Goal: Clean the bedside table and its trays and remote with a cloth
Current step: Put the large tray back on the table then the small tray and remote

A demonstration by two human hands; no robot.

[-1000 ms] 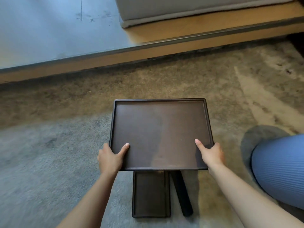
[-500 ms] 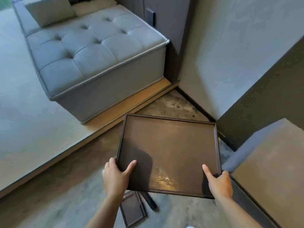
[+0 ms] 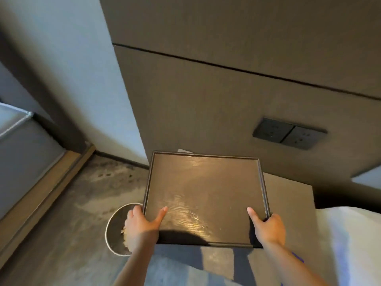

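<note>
I hold a large dark brown tray (image 3: 206,188) level above the bedside table (image 3: 288,201). My left hand (image 3: 142,228) grips the tray's near left corner, thumb on its inner surface. At the near right corner my right hand (image 3: 268,228) holds it the same way. The tray's surface shines with streaks. The table top is brown and shows to the right of the tray and below its near edge. The small tray, the remote and a cloth are out of sight.
A round waste bin (image 3: 115,230) stands on the floor left of the table, partly behind my left hand. A brown wall panel carries a black double socket (image 3: 288,134). White bedding (image 3: 350,244) lies at the right. A grey bench base (image 3: 22,153) sits far left.
I have lifted the large tray off the carpet and swung right with it, from the bench area to above the bedside table. The small tray and remote on the floor have dropped out of view.
</note>
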